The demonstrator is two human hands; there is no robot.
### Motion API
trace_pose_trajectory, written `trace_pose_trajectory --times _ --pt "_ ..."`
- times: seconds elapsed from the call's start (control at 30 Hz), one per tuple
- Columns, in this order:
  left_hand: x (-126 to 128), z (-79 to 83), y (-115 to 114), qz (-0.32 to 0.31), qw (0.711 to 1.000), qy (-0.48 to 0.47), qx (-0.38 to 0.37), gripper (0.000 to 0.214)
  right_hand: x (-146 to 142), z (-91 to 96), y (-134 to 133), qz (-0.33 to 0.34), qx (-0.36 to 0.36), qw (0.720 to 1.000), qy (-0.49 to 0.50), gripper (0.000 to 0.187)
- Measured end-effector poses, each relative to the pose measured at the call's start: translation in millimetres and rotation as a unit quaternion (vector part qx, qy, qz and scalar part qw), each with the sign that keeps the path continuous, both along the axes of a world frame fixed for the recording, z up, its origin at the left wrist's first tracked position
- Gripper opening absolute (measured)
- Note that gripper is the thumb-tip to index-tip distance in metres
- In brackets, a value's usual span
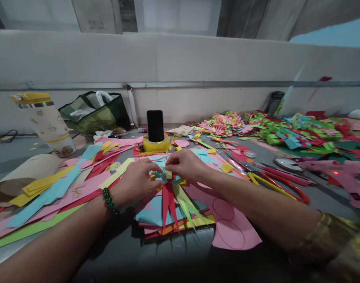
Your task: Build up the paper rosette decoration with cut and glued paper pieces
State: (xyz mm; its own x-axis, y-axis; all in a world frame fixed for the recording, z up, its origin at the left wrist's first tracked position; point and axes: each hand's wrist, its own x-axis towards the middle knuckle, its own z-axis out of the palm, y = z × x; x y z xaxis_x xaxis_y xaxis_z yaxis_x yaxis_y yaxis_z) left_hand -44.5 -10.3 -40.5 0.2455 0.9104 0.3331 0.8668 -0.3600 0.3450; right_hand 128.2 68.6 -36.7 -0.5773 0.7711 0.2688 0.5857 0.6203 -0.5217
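Many strips litter the tabletop left of the phone, wall behind. Left hand and right hand pinch a papercraft.

A pale partition backs the grey table, perhaps windows behind.

I work in a dim, greyish, even light that seems to fall from above and ahead, since soft shadows pool on my side of the bench, below my left grip and the spiky paper strips, and the near edge sinks almost to black. A small red lamp glows sharply on the pink hot glue gun, while the pale wall looks flat and dull. The wide lens tilts the tumbler outward at the left, and my patterned sleeve smears into blur at lower right.
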Motion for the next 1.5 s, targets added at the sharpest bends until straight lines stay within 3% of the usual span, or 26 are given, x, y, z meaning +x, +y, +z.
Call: trace_pose_trajectory --times 0.3,0.73,0.97,1.13,1.3,1.5 --pt "0.6 0.4 0.0 0.007 1.0 0.002 -0.012 0.024 0.5 -2.5 2.0 -0.005 0.003 0.999 0.046 0.009" --pt "0.6 1.3 -0.3 -0.003 1.0 0.002 -0.009 0.022 1.0 -6.1 8.6 0.047 -0.075 0.99 0.11 0.013" --pt "0.8 1.1 -1.6 -0.005 1.0 -0.006 -0.009 0.022 -0.9 -5.1 -3.3 -0.013 0.003 1.0 0.017 0.01" --pt "1.3 2.7 -3.5 0.001 1.0 0.003 0.003 0.023 1.0 -6.0 -2.9 -0.002 0.045 0.999 -0.002 0.013" --pt "0.5 2.8 -2.6 -0.001 1.0 0.012 0.006 0.022 7.8 8.7 -7.4 -0.003 0.108 0.994 0.008 0.021" --pt "0.2 0.6 -0.4 -0.001 1.0 0.02 0.01 0.021 10.5 19.5 -28.5 0.065 0.176 0.964 -0.187 0.029"
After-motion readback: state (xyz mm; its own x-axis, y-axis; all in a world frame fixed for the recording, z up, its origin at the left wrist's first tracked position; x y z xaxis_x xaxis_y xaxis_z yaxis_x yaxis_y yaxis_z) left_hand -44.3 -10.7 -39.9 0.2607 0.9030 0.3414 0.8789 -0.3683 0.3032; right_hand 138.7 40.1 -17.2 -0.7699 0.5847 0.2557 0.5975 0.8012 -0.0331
